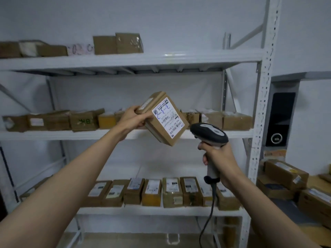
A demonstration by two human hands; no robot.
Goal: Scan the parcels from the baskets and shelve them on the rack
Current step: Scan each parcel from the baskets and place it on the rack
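Note:
My left hand [132, 118] grips a brown cardboard parcel [162, 128] by its upper left corner and holds it tilted in front of the middle shelf. Its white shipping label [168, 116] with barcodes faces me. My right hand [217, 158] grips the handle of a grey and black barcode scanner [208, 134], whose head sits just right of the parcel's lower edge. The scanner's black cable [208, 212] hangs down. The white metal rack [258, 122] stands straight ahead.
Several cardboard boxes line the top shelf [179, 57], the middle shelf [53, 135] and the lower shelf [161, 210]. More parcels [284, 174] are piled at the right beyond the rack post. A black wall panel [279, 120] hangs at the right.

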